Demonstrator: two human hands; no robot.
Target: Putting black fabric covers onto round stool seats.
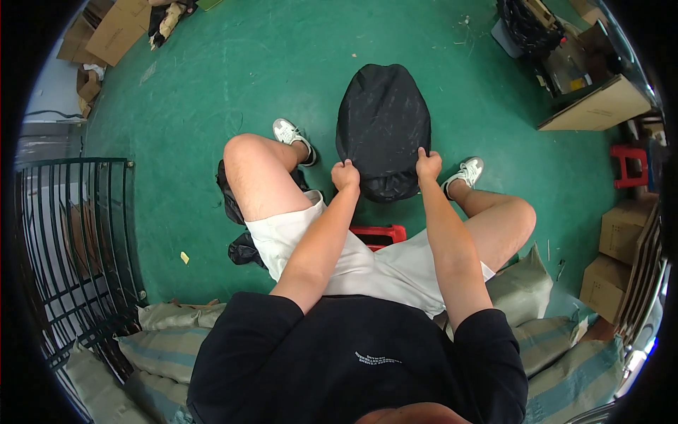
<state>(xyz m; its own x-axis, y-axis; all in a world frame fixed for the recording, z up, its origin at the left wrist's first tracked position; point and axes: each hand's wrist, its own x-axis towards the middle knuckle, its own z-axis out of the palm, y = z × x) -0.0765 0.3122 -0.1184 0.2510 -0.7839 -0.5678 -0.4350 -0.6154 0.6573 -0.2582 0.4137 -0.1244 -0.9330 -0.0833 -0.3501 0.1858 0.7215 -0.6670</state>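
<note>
A large oval black fabric bag or cover (383, 116), its kind not plain, is in front of me between my feet. Wrinkles and pale scuffs run over its top, and its near end is gathered in folds. My left hand (346, 175) is closed on its near left edge. On the near right edge my right hand (428, 165) grips the fabric, thumb on top. The fingertips of both hands are hidden under the material. Whatever fills the bag cannot be seen.
I sit on a red plastic stool (381, 233) over a green floor. Crumpled black bags (246, 249) lie by my left leg. Stuffed woven sacks (565, 367) are behind me. A metal railing (85, 240) stands left; cardboard boxes (614, 286) and another red stool (628, 167) stand right.
</note>
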